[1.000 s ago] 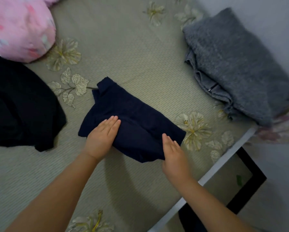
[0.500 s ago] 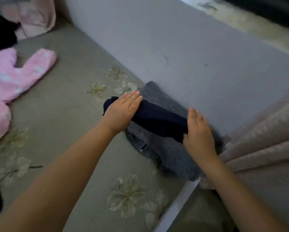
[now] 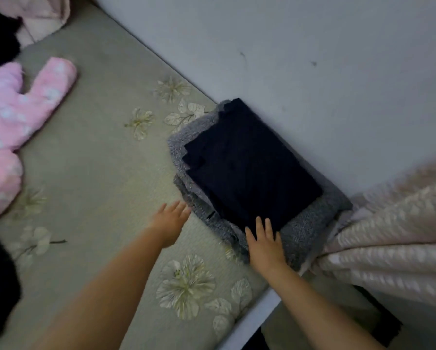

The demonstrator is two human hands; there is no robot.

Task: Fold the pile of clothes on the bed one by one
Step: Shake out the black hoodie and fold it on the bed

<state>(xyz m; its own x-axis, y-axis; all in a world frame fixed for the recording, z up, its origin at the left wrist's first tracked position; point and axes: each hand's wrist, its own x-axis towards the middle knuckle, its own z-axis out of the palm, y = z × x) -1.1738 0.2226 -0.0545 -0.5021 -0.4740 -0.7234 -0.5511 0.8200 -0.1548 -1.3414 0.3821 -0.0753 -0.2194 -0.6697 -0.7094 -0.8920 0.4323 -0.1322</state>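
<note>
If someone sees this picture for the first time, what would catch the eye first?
Probably the folded navy garment, lying on top of the folded grey sweater against the wall. Next, the bright pink fleece garment spread at the bed's left edge. Both hands are open: the right hand touches the stack, the left hand is beside it.

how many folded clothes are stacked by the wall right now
2: a folded navy garment on top, and a folded grey knit garment beneath it, against the wall. The right hand rests at the stack's near edge. More could lie hidden underneath.
</note>
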